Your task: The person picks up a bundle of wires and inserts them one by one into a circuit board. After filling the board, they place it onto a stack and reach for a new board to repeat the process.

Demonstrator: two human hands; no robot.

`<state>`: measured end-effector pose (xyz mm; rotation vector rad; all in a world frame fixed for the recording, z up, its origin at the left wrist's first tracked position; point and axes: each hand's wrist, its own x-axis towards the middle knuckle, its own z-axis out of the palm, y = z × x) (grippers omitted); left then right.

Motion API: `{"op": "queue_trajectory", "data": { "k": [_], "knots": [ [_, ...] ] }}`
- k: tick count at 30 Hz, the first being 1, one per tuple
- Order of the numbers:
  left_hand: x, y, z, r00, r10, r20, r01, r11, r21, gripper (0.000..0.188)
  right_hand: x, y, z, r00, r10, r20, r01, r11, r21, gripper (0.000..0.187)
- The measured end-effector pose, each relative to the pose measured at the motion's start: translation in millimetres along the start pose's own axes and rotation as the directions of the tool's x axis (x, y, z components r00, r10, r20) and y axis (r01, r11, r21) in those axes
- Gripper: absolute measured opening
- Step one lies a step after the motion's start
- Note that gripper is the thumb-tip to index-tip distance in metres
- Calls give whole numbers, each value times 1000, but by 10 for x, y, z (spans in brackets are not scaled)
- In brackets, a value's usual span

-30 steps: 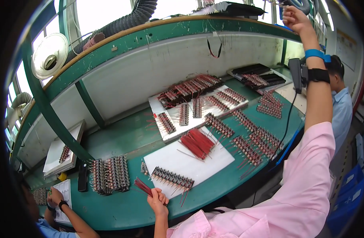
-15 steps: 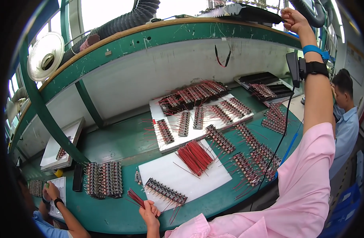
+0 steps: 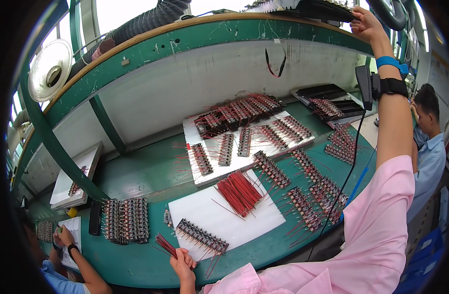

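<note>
My left hand [image 3: 183, 263] is closed round a small bundle of dark red wires [image 3: 165, 246] at the table's near edge. Beside it, a strip of circuit boards [image 3: 202, 236] lies on a white sheet [image 3: 263, 223], a few red wires trailing from its near end. A larger pile of red wires [image 3: 238, 193] rests on the same sheet. Raised high at the right, my right hand [image 3: 364, 25] pinches the end of a black tray [image 3: 322, 12] on the overhead shelf. Small parts show along that tray's top, too cut off to make out.
Wired board strips [image 3: 303, 208] cover the table's right side, and more sit on a white board [image 3: 205, 180] behind. Stacked strips [image 3: 125, 220] stand at left. A green shelf beam [image 3: 151, 51] crosses above. Co-workers sit at left and right; a black cable hangs from my right wrist.
The black tray has shifted slightly right and up on the shelf, with my right hand still on its end. My left hand keeps hold of the wire bundle, almost unmoved.
</note>
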<state>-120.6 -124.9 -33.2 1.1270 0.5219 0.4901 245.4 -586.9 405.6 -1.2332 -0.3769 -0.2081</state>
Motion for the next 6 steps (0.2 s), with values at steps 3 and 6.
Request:
{"op": "queue_trajectory", "data": {
  "k": [3, 6],
  "knots": [
    [0, -7, -13, 1000, 3, 1, -3, 1000, -4, 26, -90, 30, 110, 998, -1, -59, -2, 999, -50, 21],
    [6, -16, -30, 1000, 0, 6, 0, 1000, -11, 26, -125, 39, 146, 986, -17, -168, 7, 998, -62, 25]
  ]
}}
